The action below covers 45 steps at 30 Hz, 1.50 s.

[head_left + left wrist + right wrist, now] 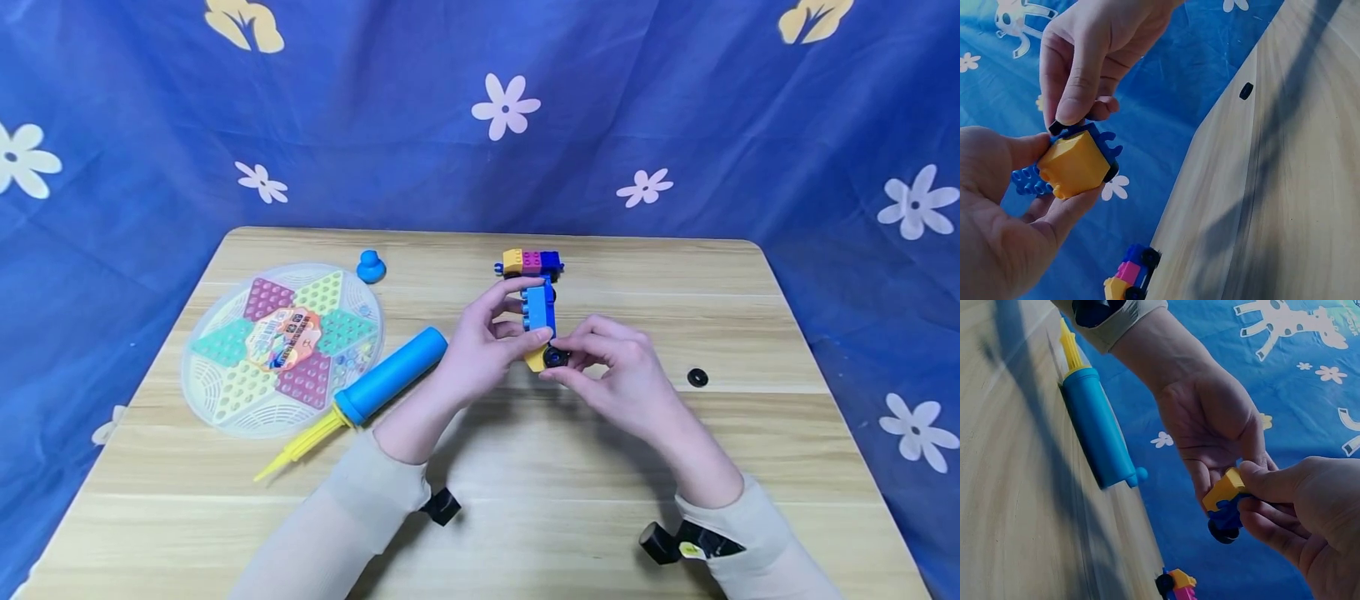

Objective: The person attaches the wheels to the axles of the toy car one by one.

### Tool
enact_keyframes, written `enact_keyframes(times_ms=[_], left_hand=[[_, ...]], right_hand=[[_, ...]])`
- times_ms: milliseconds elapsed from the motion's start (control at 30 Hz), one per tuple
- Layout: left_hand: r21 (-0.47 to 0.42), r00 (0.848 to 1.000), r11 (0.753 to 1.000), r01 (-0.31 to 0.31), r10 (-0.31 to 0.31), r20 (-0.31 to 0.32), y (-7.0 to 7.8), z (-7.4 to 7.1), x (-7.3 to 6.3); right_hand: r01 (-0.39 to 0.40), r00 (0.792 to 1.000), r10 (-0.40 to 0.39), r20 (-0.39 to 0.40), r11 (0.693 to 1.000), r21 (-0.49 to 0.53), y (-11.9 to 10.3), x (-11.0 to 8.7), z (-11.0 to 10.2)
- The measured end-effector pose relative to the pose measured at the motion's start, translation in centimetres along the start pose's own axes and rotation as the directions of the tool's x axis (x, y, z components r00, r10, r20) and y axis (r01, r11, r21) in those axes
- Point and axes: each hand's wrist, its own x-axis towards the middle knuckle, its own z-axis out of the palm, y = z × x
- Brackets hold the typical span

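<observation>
Above the middle of the table my left hand (476, 354) grips a toy car of building blocks (538, 308), blue along its length with a yellow block (1079, 164) at one end. My right hand (626, 379) pinches a black wheel (556, 357) against the car's side at the yellow end. The left wrist view shows only a sliver of that wheel under the fingertips. Another black wheel (1224, 532) shows on the car in the right wrist view. A loose black wheel (697, 377) lies on the table to the right of the right hand.
Behind the hands stands a second block car (531, 262) in yellow, pink and blue. To the left lie a round Chinese checkers board (225, 400), a blue and yellow hand pump (393, 375) and a small blue knobbed piece (371, 267). A blue patterned cloth (420, 108) hangs behind the table.
</observation>
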Motion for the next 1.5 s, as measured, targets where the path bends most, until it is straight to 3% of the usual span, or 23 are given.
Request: enact_keyframes(times_ms=[267,500,800,1267,1500], left_hand=[[-0.019,1.000,1.000,0.021,-0.021,-0.021,-0.1,-0.1,-0.2],[-0.026,0.998,0.999,0.048,-0.049,-0.048,-0.5,-0.2,-0.1],[-0.062,0.995,0.995,0.083,-0.087,-0.057,-0.7,-0.3,-0.4],[-0.008,1.000,1.000,0.020,-0.020,-0.007,-0.6,-0.5,-0.4],[-0.001,0.999,0.999,0.040,-0.040,-0.020,-0.9,-0.9,-0.6]], right_hand=[[-0.002,1.000,0.003,-0.014,0.998,0.068,0.3,-0.1,0.5],[0.033,0.999,-0.033,-0.025,0.999,0.001,0.3,0.0,0.9],[0.049,0.998,-0.048,0.036,0.999,-0.008,0.4,0.3,0.9],[0.026,0.999,-0.028,0.023,0.997,0.069,1.2,-0.6,1.2],[-0.017,1.000,0.013,0.028,0.989,0.144,1.8,-1.6,-0.8]])
